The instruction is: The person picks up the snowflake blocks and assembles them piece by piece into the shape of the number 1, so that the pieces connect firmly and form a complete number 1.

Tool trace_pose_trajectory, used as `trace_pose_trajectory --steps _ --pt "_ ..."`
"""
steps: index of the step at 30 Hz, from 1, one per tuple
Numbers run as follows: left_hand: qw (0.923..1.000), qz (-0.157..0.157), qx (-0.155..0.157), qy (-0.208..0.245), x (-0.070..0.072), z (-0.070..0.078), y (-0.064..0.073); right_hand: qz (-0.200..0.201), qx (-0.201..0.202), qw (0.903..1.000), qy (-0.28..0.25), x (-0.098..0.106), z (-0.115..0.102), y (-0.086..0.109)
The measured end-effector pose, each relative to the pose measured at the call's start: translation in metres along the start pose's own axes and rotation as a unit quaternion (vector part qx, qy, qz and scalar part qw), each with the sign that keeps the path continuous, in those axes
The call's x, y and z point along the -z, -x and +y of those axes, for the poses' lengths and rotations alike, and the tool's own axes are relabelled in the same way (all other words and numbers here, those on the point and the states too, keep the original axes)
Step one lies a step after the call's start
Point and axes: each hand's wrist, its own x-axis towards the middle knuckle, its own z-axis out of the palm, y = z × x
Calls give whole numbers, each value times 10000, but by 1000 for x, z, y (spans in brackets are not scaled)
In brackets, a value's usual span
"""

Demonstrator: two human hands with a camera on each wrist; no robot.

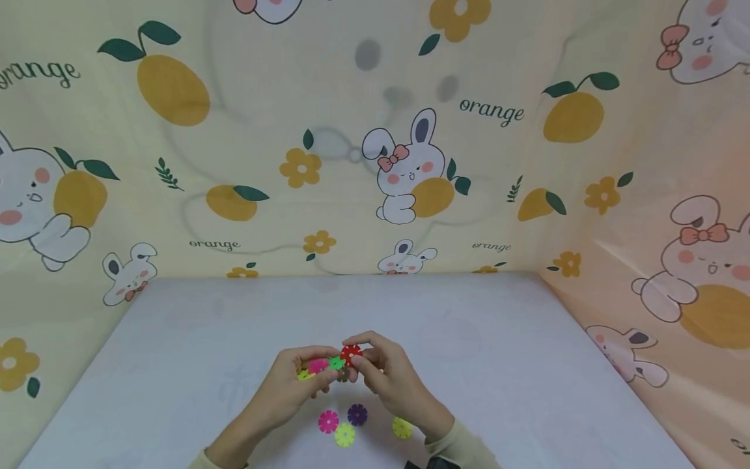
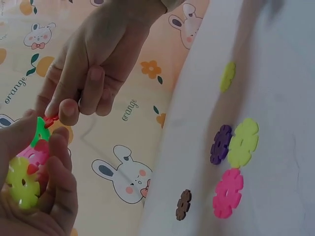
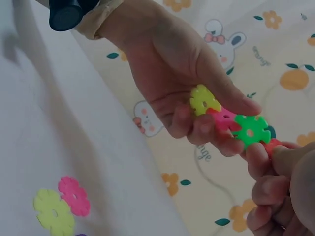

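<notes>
My left hand (image 1: 287, 384) grips a short row of notched plastic flower discs, with the thumb over them and the fingers beneath. The row runs from a yellow disc (image 3: 203, 101) through a pink disc (image 3: 225, 119) to a green disc (image 3: 251, 131). At the green end, my right hand (image 1: 392, 374) pinches a red disc (image 1: 351, 355) between thumb and fingers. Red and green meet at their edges between the fingertips. Part of the red disc is hidden by fingers in both wrist views.
Below the hands on the white table (image 1: 498, 339) lie a loose pink disc (image 1: 328, 421), a purple disc (image 1: 357, 414) and two yellow discs, one (image 1: 402, 428) farther right. A brown disc (image 2: 183, 204) also lies there. Printed cloth (image 1: 328, 215) stands behind and beside the table.
</notes>
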Motion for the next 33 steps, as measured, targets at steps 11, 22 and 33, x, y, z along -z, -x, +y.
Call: trace_pose_trajectory --steps 11,22,33 --pt "9999 91 51 56 -3 1 1 88 170 9998 -38 -7 1 0" --pt "9991 -81 -336 -237 -2 -3 -1 41 27 9998 209 -2 -2 -1" --pt "9982 6 -593 -36 3 -4 -2 -198 -343 9980 499 11 7 -3"
